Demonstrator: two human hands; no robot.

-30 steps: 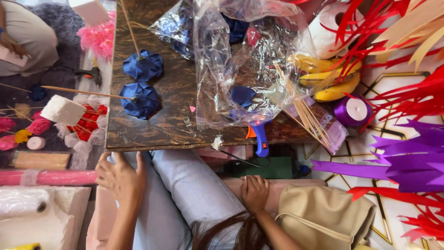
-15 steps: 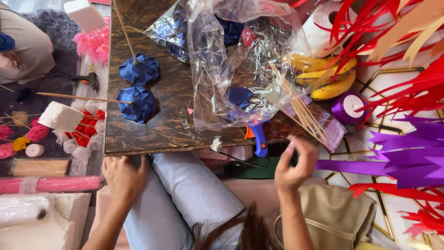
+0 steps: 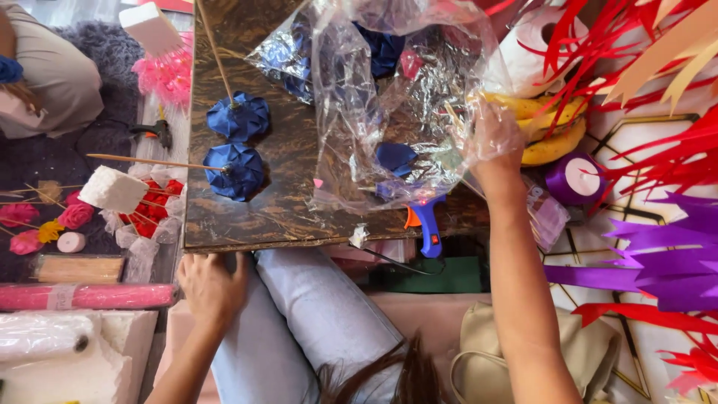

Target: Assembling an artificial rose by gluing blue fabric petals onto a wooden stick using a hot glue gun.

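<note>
1. The right hand [image 3: 490,138] was stretched out over the right edge of the tabletop [image 3: 292,202], pushed in under the crinkled clear plastic bag [image 3: 389,97]. Its fingers showed only blurred through the film, so I could not tell whether they had closed on anything or simply lay against the plastic.

2. The bag sprawled across the back right part of the tabletop, its bulk lying to the left of that hand. The right hand was by far the nearer one.

3. Inside the bag there were dark blue pieces: one blue piece [image 3: 395,157] sat near the tabletop's front edge, just left of the hand, and more blue showed deeper toward the back.

4. The left hand [image 3: 212,288] was down at the front left corner, fingers spread loose against the tabletop's front edge, gripping nothing that I could see.

5. Two blue paper flowers [image 3: 238,142] on thin wooden sticks lay on the left part of the tabletop, well apart from both hands, one stick running to the back, the other out past the left edge.

6. A blue glue gun [image 3: 428,224] hung over the front edge, between the hands, nearer the right forearm.

7. Bananas [image 3: 546,127] and a purple ribbon roll [image 3: 576,179] lay off the right edge, just beyond the right hand.
</note>
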